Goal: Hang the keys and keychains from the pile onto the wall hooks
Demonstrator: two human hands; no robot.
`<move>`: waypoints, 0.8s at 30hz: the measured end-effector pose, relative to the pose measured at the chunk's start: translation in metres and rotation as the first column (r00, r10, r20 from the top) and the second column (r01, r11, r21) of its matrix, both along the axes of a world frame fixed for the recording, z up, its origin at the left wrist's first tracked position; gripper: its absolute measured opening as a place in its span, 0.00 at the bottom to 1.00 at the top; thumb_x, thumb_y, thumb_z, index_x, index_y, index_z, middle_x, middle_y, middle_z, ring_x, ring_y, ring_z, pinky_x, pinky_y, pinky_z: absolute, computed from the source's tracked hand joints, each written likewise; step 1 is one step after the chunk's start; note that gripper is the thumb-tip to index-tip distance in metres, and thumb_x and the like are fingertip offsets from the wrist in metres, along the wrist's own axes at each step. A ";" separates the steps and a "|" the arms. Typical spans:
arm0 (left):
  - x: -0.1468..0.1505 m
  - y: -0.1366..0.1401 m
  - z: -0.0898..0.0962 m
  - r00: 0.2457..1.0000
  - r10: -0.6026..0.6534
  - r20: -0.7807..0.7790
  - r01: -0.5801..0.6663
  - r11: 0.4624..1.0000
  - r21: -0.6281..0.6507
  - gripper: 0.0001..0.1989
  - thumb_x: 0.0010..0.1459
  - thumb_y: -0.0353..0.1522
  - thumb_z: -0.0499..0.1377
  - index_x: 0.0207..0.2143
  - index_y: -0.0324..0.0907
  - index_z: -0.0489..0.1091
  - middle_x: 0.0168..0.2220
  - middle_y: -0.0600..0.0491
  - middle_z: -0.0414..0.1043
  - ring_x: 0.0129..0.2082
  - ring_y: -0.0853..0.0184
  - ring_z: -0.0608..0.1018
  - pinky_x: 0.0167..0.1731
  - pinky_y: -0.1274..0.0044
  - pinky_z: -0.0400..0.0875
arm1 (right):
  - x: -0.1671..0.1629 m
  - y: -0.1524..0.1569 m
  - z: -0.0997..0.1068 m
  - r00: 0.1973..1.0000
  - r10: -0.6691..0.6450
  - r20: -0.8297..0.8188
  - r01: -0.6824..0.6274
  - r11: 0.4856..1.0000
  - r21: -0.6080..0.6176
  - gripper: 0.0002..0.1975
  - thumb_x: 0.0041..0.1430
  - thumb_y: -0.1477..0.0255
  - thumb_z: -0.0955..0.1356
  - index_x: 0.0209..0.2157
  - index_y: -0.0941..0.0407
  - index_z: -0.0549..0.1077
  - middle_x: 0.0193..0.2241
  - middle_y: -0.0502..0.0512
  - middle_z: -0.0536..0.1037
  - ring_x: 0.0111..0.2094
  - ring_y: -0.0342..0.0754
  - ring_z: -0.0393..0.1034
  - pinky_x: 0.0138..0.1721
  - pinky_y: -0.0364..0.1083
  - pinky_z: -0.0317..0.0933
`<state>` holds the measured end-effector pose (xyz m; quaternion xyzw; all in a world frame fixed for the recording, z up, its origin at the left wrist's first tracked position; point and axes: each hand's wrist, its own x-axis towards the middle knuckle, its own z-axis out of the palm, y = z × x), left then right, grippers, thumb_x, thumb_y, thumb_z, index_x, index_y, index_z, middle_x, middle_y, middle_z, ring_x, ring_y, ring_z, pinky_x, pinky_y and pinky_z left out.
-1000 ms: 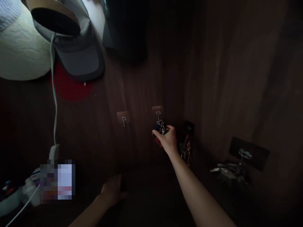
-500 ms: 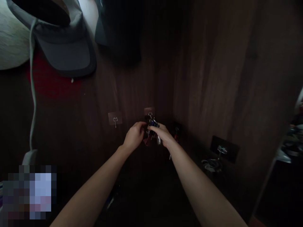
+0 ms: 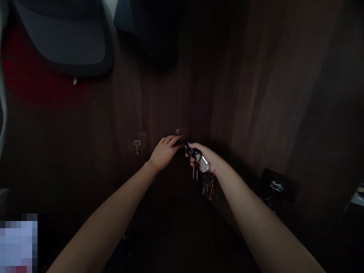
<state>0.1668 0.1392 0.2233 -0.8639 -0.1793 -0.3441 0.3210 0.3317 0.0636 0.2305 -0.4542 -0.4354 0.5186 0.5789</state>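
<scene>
In the dim corner, a small metal wall hook [image 3: 182, 137] shows at the fingertips of my left hand [image 3: 163, 153]. Those fingers are stretched out, the thumb a little apart below them; whether they touch the hook I cannot tell. My right hand [image 3: 209, 155] is wrapped round a bunch of keys [image 3: 194, 153], just right of and below the hook. A silver-grey fob-like piece [image 3: 203, 163] lies against its palm, and thin metal pieces dangle beneath. Further keys with an orange-yellow bit [image 3: 211, 187] hang below the right wrist.
Another hook [image 3: 137, 143] sits on the dark wood wall to the left. At right a dark adhesive plate [image 3: 278, 185] carries a hook, partly behind my right forearm. A grey cap [image 3: 65, 38] and a dark cap [image 3: 148, 34] hang above, near red cloth [image 3: 31, 79].
My right hand has shifted slightly right and down with the keys, turning so the silver-grey piece shows. My left fingers have straightened towards the hook. The view has moved closer.
</scene>
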 end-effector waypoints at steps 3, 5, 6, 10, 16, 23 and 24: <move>-0.002 0.004 -0.002 1.000 -0.009 -0.009 0.009 1.000 0.021 0.17 0.60 0.27 0.53 0.51 0.46 0.67 0.57 0.50 0.62 0.54 0.60 0.63 0.47 0.70 0.61 | 0.006 0.001 0.022 0.999 -0.004 -0.034 0.005 0.999 0.044 0.09 0.57 0.69 0.63 0.28 0.60 0.68 0.19 0.52 0.74 0.12 0.37 0.61 0.15 0.39 0.62; -0.002 0.005 -0.003 1.000 -0.015 -0.008 0.015 1.000 0.025 0.17 0.60 0.27 0.53 0.51 0.47 0.67 0.56 0.50 0.62 0.55 0.60 0.63 0.47 0.70 0.61 | 0.007 -0.005 0.034 0.998 -0.010 -0.063 0.018 0.993 0.120 0.09 0.58 0.69 0.62 0.29 0.60 0.67 0.19 0.50 0.74 0.13 0.36 0.61 0.17 0.38 0.62; -0.002 0.005 -0.002 1.000 -0.017 -0.007 0.018 1.000 0.025 0.17 0.60 0.28 0.53 0.51 0.47 0.67 0.56 0.50 0.63 0.55 0.60 0.63 0.48 0.70 0.61 | 0.007 -0.011 0.036 0.997 -0.009 -0.076 0.022 0.986 0.163 0.09 0.58 0.68 0.62 0.30 0.60 0.67 0.20 0.49 0.73 0.13 0.36 0.61 0.18 0.38 0.62; -0.004 0.004 -0.002 0.999 -0.021 -0.024 0.021 0.999 0.025 0.18 0.59 0.27 0.53 0.52 0.47 0.67 0.56 0.49 0.62 0.55 0.59 0.63 0.48 0.69 0.60 | -0.011 -0.039 -0.007 0.998 -0.060 0.028 0.049 0.954 0.297 0.07 0.55 0.68 0.62 0.35 0.56 0.65 0.23 0.45 0.73 0.14 0.35 0.62 0.19 0.37 0.59; -0.005 0.000 -0.002 0.999 -0.014 -0.034 0.014 1.000 0.002 0.21 0.57 0.23 0.53 0.51 0.46 0.67 0.57 0.48 0.61 0.56 0.58 0.63 0.49 0.67 0.61 | -0.078 -0.052 -0.164 0.777 0.167 0.607 -0.022 0.971 -0.238 0.18 0.40 0.74 0.69 0.37 0.54 0.67 0.22 0.44 0.72 0.18 0.42 0.67 0.19 0.41 0.60; 0.003 -0.023 -0.009 0.971 -0.133 0.199 0.189 0.937 -0.295 0.20 0.55 0.22 0.51 0.49 0.43 0.67 0.55 0.47 0.63 0.56 0.56 0.62 0.54 0.61 0.56 | -0.085 -0.068 -0.167 0.371 0.118 0.921 -0.120 0.990 -0.078 0.38 0.39 0.51 0.69 0.53 0.51 0.65 0.46 0.61 0.75 0.46 0.61 0.69 0.44 0.54 0.62; 0.010 -0.029 -0.016 0.936 -0.138 0.324 0.267 0.878 -0.398 0.19 0.55 0.23 0.52 0.49 0.44 0.66 0.54 0.47 0.64 0.56 0.56 0.62 0.55 0.61 0.54 | -0.078 -0.072 -0.159 0.374 0.087 0.923 -0.112 0.993 -0.048 0.37 0.42 0.51 0.68 0.54 0.51 0.65 0.46 0.61 0.75 0.47 0.61 0.69 0.45 0.54 0.62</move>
